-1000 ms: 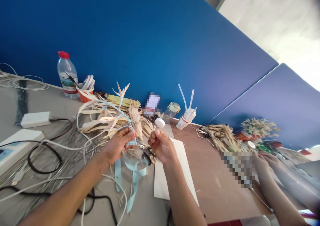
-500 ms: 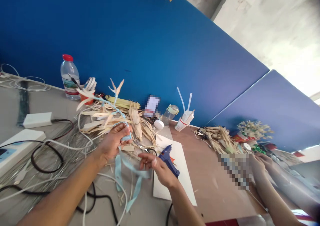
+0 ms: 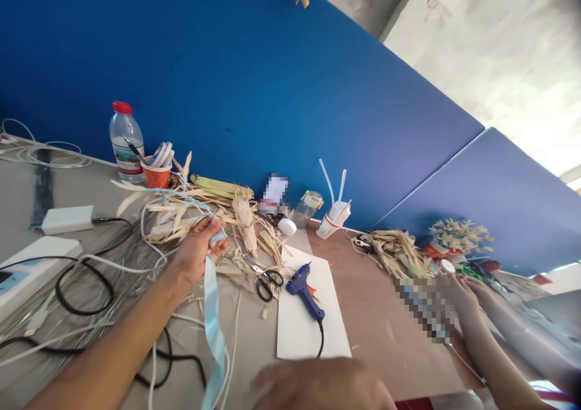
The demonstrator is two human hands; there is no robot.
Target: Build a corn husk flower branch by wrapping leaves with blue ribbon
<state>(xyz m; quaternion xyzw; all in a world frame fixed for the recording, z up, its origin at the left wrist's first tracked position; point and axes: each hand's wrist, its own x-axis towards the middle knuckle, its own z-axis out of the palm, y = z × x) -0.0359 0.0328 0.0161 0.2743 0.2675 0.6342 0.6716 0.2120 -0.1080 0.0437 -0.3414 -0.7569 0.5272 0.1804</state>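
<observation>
My left hand (image 3: 200, 247) is closed on a thin stem (image 3: 187, 197) wrapped in light blue ribbon, with pale corn-husk petals (image 3: 129, 195) at its far end. From those fingers the loose ribbon (image 3: 212, 319) hangs down past the bottom edge of the view. My right hand (image 3: 322, 386) is a motion blur at the bottom, low in front of the white board; its fingers cannot be made out. Black-handled scissors (image 3: 267, 282) lie on the table between the hands. A blue glue gun (image 3: 305, 290) rests on the white board (image 3: 295, 343).
Corn husks (image 3: 245, 219) pile up behind my left hand. Cables and thin wires (image 3: 122, 283) cover the left side near a power strip (image 3: 40, 259). A bottle (image 3: 127, 147), an orange cup (image 3: 157, 175) and a straw cup (image 3: 331, 222) stand by the blue partition. A co-worker's hands (image 3: 467, 298) are at right.
My right hand has moved down from beside the ribbon to the bottom edge, uncovering the scissors and glue gun. My left hand has shifted slightly left and up, and the stem tilts lower.
</observation>
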